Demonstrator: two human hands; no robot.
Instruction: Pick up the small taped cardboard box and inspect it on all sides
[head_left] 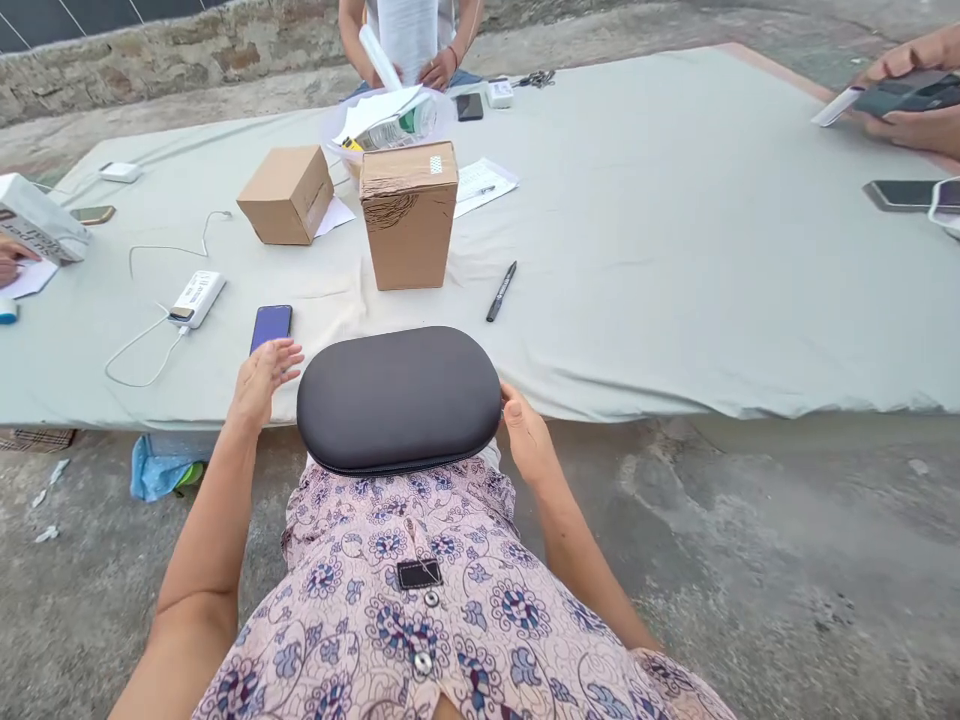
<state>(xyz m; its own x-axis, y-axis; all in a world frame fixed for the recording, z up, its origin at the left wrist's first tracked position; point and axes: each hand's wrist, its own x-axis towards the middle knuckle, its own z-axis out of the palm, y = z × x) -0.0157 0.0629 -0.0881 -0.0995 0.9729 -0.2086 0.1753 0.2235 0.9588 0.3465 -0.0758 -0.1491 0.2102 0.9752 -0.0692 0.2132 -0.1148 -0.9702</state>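
A black oval zip case point(399, 398) lies level in front of me at the table's near edge, its zip side toward me. My right hand point(525, 430) grips the case's right end, with the fingertips partly hidden behind it. Just off the left end, my left hand point(268, 378) is open with fingers apart, holding nothing. Beyond that hand is a phone point(271, 325) with a blue screen, its lower edge covered by the fingers. A black marker point(502, 291) lies past the case on the right.
An upright cardboard box point(411, 225) and a lower carton point(281, 195) stand ahead. Behind them is a plastic tub point(442, 115) of papers and bottles. A white power bank point(199, 298) with a cable lies left. Other people's hands point(911, 95) show around the cloth-covered table point(675, 250).
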